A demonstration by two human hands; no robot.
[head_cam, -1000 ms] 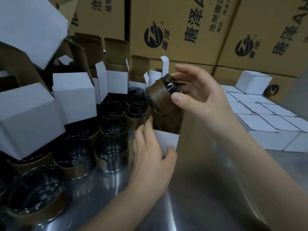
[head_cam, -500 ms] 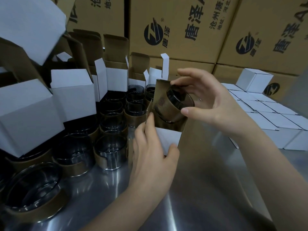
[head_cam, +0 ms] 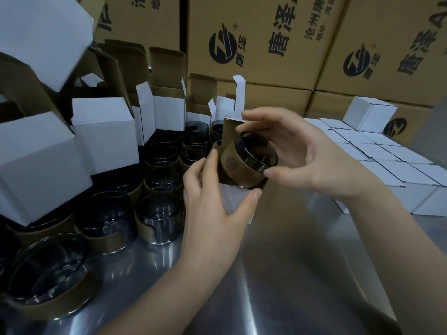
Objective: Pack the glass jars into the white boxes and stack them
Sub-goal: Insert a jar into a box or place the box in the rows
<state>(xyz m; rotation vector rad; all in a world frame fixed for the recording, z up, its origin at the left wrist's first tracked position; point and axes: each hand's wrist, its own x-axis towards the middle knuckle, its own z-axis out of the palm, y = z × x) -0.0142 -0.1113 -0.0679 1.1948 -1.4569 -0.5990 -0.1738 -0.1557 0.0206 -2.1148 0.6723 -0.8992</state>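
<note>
Here's the jar [head_cam: 244,163], tipped on a slant, base first, right at the open mouth of the white box [head_cam: 238,199]. The right hand [head_cam: 302,151] pinches it by the dark rim, thumb on the near side and fingers curled over the far side. It's a grip up top, I'd say, so nothing gets in the way when the base slides in. The left hand [head_cam: 210,201] wraps the box, thumb across the white front, fingers bracing the side flap. That looks meant to steady the box and hold its mouth open. The lid flap stands up behind the jar. The base just dips behind the front edge, and the rim is well clear of it.

Underneath is a shiny metal table [head_cam: 278,274], streaked with reflections. To the left, rows of loose jars [head_cam: 159,213] stand beside a heap of open boxes [head_cam: 104,131]. To the right, closed boxes [head_cam: 387,165] sit packed edge to edge, with one more on top at the back. Big brown cartons [head_cam: 254,39] with printed logos wall off the rear.
</note>
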